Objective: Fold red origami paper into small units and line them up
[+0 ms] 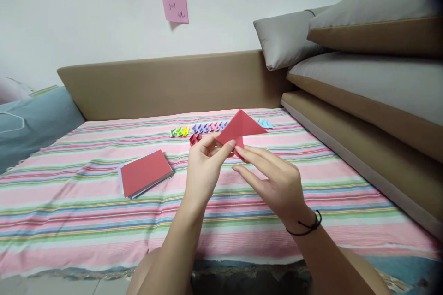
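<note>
A red sheet of origami paper (241, 125), folded to a peaked shape with a triangular top, is held up above the striped cloth. My left hand (206, 159) grips its lower left part, the thumb pressed on the front and the fingers behind. At the paper's lower tip, my right hand (273, 175) touches the fold with its fingertips; whether the thumb meets the paper I cannot tell. Behind the hands runs a row of small folded paper pieces (211, 127) in several colours, partly covered by the red paper. Two dark red folded pieces (194, 138) lie just beyond my left hand.
A stack of coloured paper (147, 173), red on top, lies to the left on the striped cloth (86, 221). Grey and brown cushions (374, 78) pile up at the right. A brown backrest (173, 85) stands against the wall, below a pink sticky note (175, 6).
</note>
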`<action>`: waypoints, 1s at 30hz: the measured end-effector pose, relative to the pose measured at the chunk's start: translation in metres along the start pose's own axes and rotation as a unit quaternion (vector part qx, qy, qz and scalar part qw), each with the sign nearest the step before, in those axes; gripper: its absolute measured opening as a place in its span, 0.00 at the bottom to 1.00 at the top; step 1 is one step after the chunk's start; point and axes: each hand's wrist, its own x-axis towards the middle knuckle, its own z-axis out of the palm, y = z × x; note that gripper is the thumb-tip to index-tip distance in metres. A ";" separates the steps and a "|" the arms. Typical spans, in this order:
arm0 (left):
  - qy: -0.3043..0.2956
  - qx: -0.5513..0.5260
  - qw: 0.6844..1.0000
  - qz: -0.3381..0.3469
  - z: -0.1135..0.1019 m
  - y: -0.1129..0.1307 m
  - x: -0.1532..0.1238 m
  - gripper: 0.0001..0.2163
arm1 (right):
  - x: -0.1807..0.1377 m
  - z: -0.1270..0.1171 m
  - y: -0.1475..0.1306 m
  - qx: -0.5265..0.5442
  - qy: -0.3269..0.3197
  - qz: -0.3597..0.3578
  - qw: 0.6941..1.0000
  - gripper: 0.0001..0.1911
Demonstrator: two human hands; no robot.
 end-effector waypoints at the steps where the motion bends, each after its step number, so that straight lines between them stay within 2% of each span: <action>1: 0.003 0.025 1.000 0.003 -0.002 0.000 0.001 0.08 | 0.002 -0.003 0.000 0.004 -0.006 0.007 1.000 0.18; 5: -0.026 0.082 0.996 -0.014 -0.007 0.001 0.003 0.19 | 0.010 -0.019 0.009 -0.027 0.079 0.050 0.995 0.19; 6: -0.046 0.074 0.996 -0.020 -0.007 0.002 0.003 0.21 | 0.013 -0.023 0.013 -0.028 0.082 0.059 0.994 0.20; 8: -0.086 0.048 0.995 -0.019 -0.007 0.004 0.002 0.24 | 0.016 -0.030 0.024 0.013 0.032 0.057 0.998 0.21; 11: -0.110 0.046 0.993 0.007 -0.008 0.006 0.001 0.20 | 0.018 -0.038 0.035 0.104 -0.063 0.037 0.992 0.19; 13: -0.107 0.068 0.992 0.027 -0.007 0.007 0.001 0.13 | 0.018 -0.040 0.036 0.140 -0.091 0.033 0.985 0.17; 16: -0.091 0.089 0.991 0.040 -0.006 0.007 0.000 0.05 | 0.018 -0.043 0.033 0.150 -0.088 0.037 0.984 0.13; 20: -0.087 0.072 0.992 0.053 -0.003 0.007 -0.002 0.07 | 0.019 -0.045 0.030 0.149 -0.082 0.044 0.984 0.12; 24: -0.106 0.104 0.987 0.061 -0.003 0.008 -0.003 0.09 | 0.019 -0.045 0.030 0.177 -0.081 0.077 0.978 0.11; 27: -0.107 0.130 0.983 0.070 -0.002 0.008 -0.004 0.08 | 0.019 -0.042 0.030 0.218 -0.085 0.124 0.964 0.06; 30: -0.106 0.114 0.985 0.069 0.001 0.007 -0.005 0.08 | 0.018 -0.037 0.029 0.283 -0.062 0.208 0.934 0.02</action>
